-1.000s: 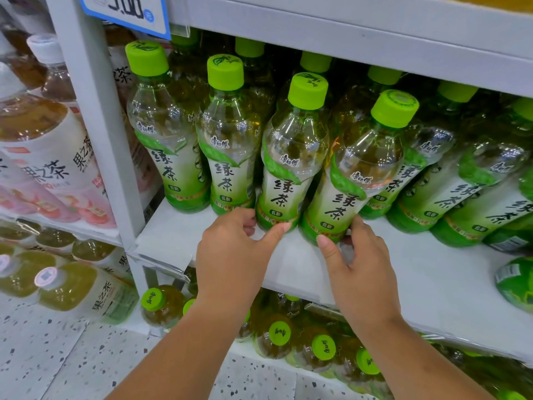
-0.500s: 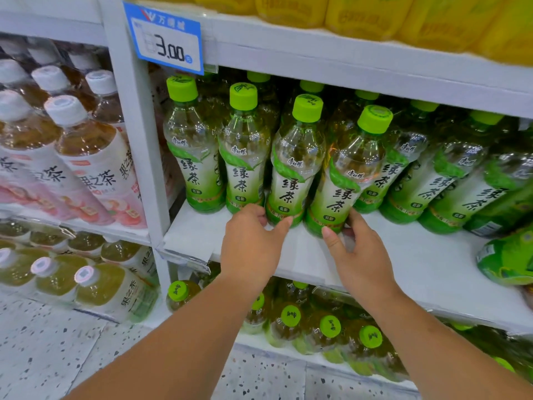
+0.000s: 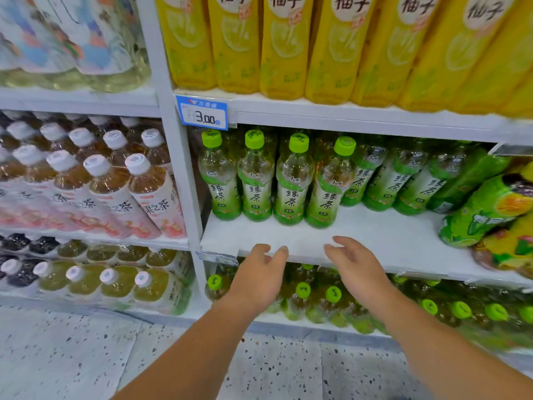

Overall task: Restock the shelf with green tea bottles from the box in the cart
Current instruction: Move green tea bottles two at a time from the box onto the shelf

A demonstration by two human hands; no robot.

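Note:
Several green tea bottles (image 3: pixel 291 183) with lime caps stand upright in a row on the white shelf (image 3: pixel 375 241), set back from its front edge, with more rows behind them. My left hand (image 3: pixel 259 275) hovers in front of the shelf's edge, fingers apart, holding nothing. My right hand (image 3: pixel 354 267) is beside it, also apart from the bottles and holding nothing. The box and the cart are out of view.
Yellow bottles (image 3: pixel 285 44) fill the shelf above, over a blue 3.00 price tag (image 3: pixel 203 112). White-capped tea bottles (image 3: pixel 124 186) fill the left bay behind a white upright (image 3: pixel 178 168). Green packs (image 3: pixel 487 209) lie at the right. More green-capped bottles (image 3: pixel 331 295) sit below. Speckled floor (image 3: pixel 86 356) underneath.
Both hands have let go of the front bottles and drawn back from the shelf. The view has pulled back and tilted up, so the yellow bottles above now show.

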